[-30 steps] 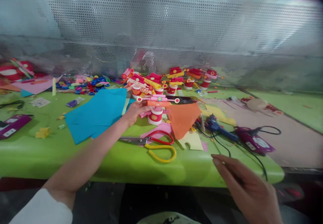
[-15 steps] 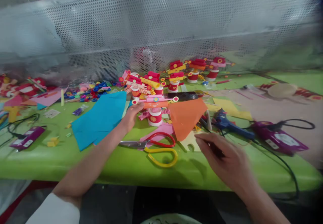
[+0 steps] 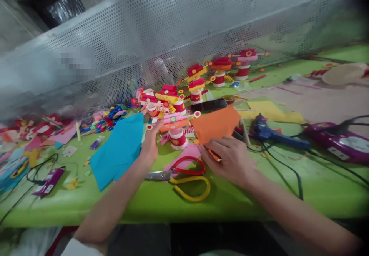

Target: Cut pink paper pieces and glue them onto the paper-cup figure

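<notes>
Through the head camera I see the near paper figure (image 3: 174, 125) upright on the green table (image 3: 135, 210), between my 2 hands, its red and white base down and its pink and orange rolls on top. My left hand (image 3: 148, 148) is at its left side, with the fingertips against the end of the orange roll; I cannot tell whether they close on it. My right hand (image 3: 230, 160) sits right of the figure, over the lower edge of an orange sheet (image 3: 215, 123). Its fingers bunch in a narrow grip, and I cannot tell whether anything is between them.

Just in front of the figure I have scissors (image 3: 165, 175), 1 handle red and 1 yellow, lying partly over a pink sheet (image 3: 187, 153). A blue sheet (image 3: 119, 148) lies left of my left hand. Beyond the right hand I make out a blue glue gun (image 3: 271, 135) and a purple box (image 3: 340, 142) with dark cords. Behind the near figure, at least 6 similar figures (image 3: 196, 94) stand before a perforated metal panel (image 3: 178, 29).
</notes>
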`<state>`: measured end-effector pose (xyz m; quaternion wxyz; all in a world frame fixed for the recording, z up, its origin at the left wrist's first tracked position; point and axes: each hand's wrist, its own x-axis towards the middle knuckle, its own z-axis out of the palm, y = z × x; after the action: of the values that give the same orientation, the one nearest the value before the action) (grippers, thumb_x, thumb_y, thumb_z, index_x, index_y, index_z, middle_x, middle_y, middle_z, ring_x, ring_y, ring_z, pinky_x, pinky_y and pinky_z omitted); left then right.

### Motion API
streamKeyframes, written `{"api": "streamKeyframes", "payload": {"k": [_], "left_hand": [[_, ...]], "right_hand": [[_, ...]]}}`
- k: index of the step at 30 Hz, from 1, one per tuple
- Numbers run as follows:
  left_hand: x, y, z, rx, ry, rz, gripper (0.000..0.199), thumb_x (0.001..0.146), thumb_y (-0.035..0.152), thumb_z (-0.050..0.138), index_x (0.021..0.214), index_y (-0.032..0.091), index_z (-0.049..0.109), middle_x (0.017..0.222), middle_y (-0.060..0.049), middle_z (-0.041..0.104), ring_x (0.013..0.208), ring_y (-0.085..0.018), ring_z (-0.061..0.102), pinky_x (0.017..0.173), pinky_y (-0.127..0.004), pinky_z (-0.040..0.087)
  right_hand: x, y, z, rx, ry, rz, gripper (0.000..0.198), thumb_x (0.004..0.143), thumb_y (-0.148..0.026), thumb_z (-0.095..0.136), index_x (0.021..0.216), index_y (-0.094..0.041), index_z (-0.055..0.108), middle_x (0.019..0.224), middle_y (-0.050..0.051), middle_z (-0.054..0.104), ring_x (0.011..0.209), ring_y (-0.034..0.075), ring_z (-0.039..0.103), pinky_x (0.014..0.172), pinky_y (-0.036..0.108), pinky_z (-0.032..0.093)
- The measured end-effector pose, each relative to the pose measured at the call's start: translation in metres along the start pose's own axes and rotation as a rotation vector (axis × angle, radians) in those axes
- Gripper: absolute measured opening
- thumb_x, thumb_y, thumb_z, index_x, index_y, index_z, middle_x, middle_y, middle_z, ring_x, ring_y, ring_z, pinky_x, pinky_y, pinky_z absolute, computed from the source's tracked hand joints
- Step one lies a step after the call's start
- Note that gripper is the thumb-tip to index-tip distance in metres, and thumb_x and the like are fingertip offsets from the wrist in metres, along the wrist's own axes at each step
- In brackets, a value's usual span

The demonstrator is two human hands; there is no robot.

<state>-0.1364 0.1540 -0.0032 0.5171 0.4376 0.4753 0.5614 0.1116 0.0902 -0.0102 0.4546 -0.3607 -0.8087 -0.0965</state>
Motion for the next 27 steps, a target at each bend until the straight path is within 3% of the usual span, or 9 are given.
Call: {"api": "streamKeyframes", "payload": {"k": [3,8,15,22,27], "left_hand": [[-0.001,-0.004,0.012,-0.012,0.065,0.06,0.031,0.079,0.052,0.077,0.096,0.026,0.072,0.105,-0.002,0.08,0.124,-0.025,0.067,0.096,-0.033,0.051],[-0.011,-0.005,0.016,0.002,0.062,0.068,0.028,0.079,0.046,0.076,0.098,0.026,0.071,0.102,0.0,0.08,0.109,-0.022,0.072,0.088,-0.031,0.051],[-0.01,-0.007,0.013,-0.034,0.025,0.097,0.021,0.081,0.039,0.079,0.096,0.025,0.074,0.111,0.0,0.079,0.11,-0.021,0.071,0.09,-0.031,0.052],[-0.012,-0.003,0.015,-0.095,0.043,0.106,0.022,0.077,0.036,0.085,0.09,0.023,0.074,0.102,0.0,0.081,0.105,-0.023,0.074,0.09,-0.032,0.053],[-0.011,-0.005,0.016,-0.092,0.012,0.136,0.026,0.082,0.04,0.084,0.1,0.022,0.078,0.116,-0.005,0.08,0.118,-0.028,0.072,0.101,-0.04,0.054]], "right_hand": [[-0.001,0.004,0.0,-0.023,-0.018,0.03,0.026,0.099,-0.022,0.062,0.073,-0.021,0.065,0.06,-0.001,0.065,0.05,0.013,0.048,0.057,0.031,0.032],[0.0,0.005,0.003,-0.071,-0.027,0.061,0.034,0.102,-0.028,0.06,0.068,-0.021,0.062,0.056,-0.001,0.061,0.049,0.012,0.045,0.055,0.031,0.029],[0.0,0.002,0.006,-0.077,-0.059,0.023,0.037,0.102,-0.024,0.058,0.065,-0.021,0.059,0.055,-0.002,0.058,0.048,0.011,0.042,0.054,0.031,0.028],[-0.001,0.003,0.008,-0.1,-0.039,-0.01,0.038,0.102,-0.024,0.059,0.064,-0.02,0.059,0.055,-0.002,0.058,0.047,0.011,0.043,0.053,0.031,0.028],[-0.001,0.003,0.011,-0.108,-0.047,0.006,0.038,0.102,-0.025,0.059,0.065,-0.019,0.061,0.054,-0.002,0.059,0.047,0.011,0.044,0.052,0.031,0.028]]}}
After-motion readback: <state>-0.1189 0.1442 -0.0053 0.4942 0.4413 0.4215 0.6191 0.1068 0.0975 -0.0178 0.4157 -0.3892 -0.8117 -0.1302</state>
